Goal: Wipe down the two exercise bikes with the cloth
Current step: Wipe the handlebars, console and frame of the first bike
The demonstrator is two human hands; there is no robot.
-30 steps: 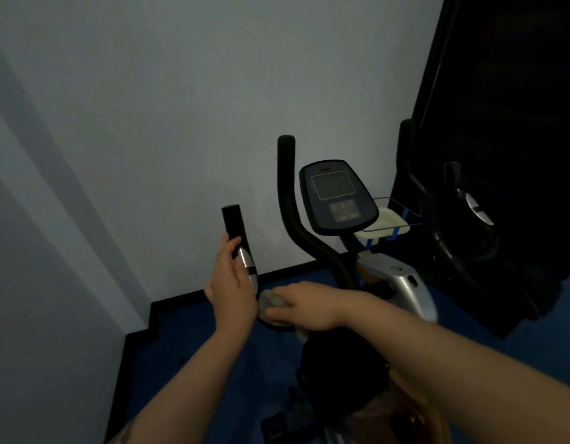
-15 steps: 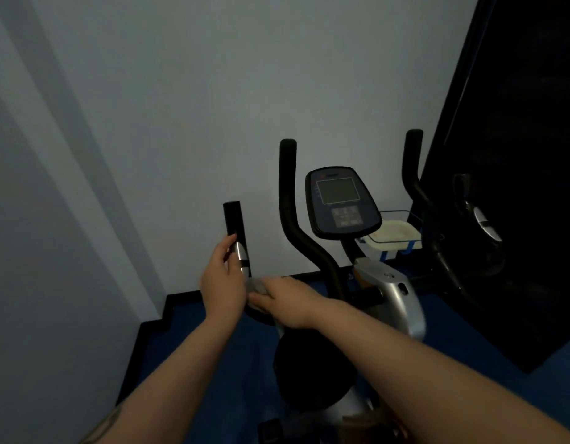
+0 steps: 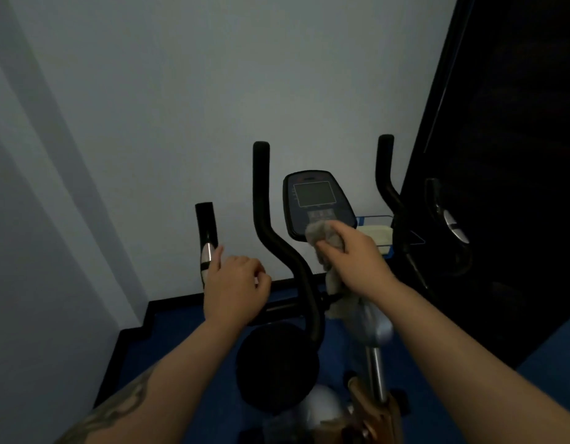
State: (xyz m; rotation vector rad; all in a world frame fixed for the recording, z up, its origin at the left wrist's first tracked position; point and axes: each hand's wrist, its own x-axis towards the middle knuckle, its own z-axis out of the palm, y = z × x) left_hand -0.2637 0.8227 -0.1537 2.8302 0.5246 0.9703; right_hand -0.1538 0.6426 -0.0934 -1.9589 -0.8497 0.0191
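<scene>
An exercise bike (image 3: 304, 283) stands in front of me with black handlebars, a dark console (image 3: 315, 200) and a round black saddle (image 3: 277, 366). My right hand (image 3: 354, 257) grips a grey cloth (image 3: 322, 238) and holds it against the console's lower edge; the cloth's tail hangs below the hand. My left hand (image 3: 235, 286) is curled round the low left handlebar grip (image 3: 206, 238), just under its silver sensor band. Another handlebar (image 3: 450, 225) with a silver patch shows dimly at the right, against the dark.
A pale wall rises behind the bike, with a black skirting board and blue floor (image 3: 168, 347) below. A dark panel or doorway (image 3: 508, 155) fills the right side. A small blue and white tray (image 3: 378, 233) sits behind the console.
My right hand has lifted the cloth from the low left handlebar up and right to the console. My left hand stays on the left grip.
</scene>
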